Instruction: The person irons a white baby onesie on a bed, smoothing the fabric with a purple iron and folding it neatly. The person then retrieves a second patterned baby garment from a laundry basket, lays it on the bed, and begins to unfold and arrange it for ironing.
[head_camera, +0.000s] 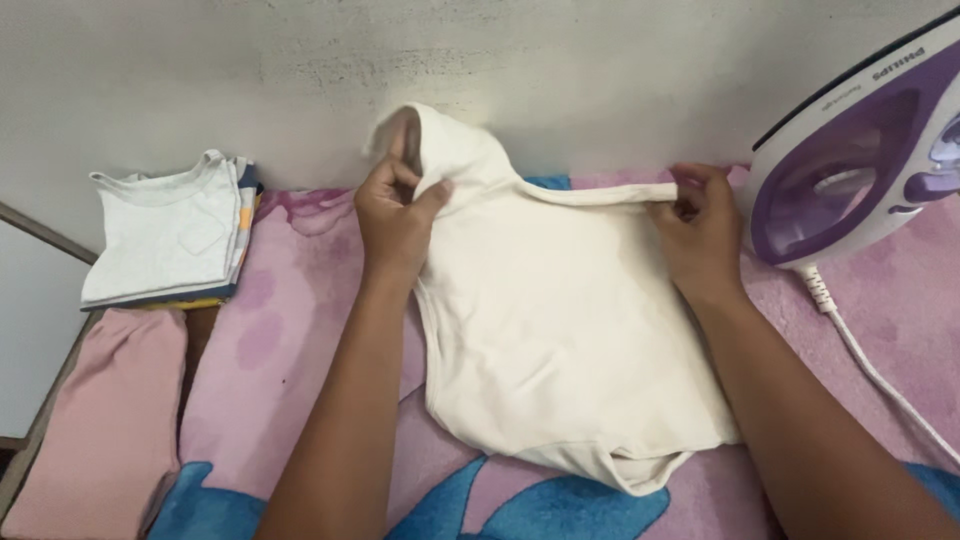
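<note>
My left hand (392, 212) and right hand (700, 222) both pinch the cream garment's (560, 330) far edge; a tug rightward could, I judge, topple the upright iron (850, 170).

Matt cream cloth garment (560, 330); glossy plastic iron (860, 150).

Seen from above: the person's two forearms, bare from elbow to wrist with no sleeves in view. The left hand (395, 215) and right hand (703, 232) wear no gloves, rings, watch or bracelets.
</note>
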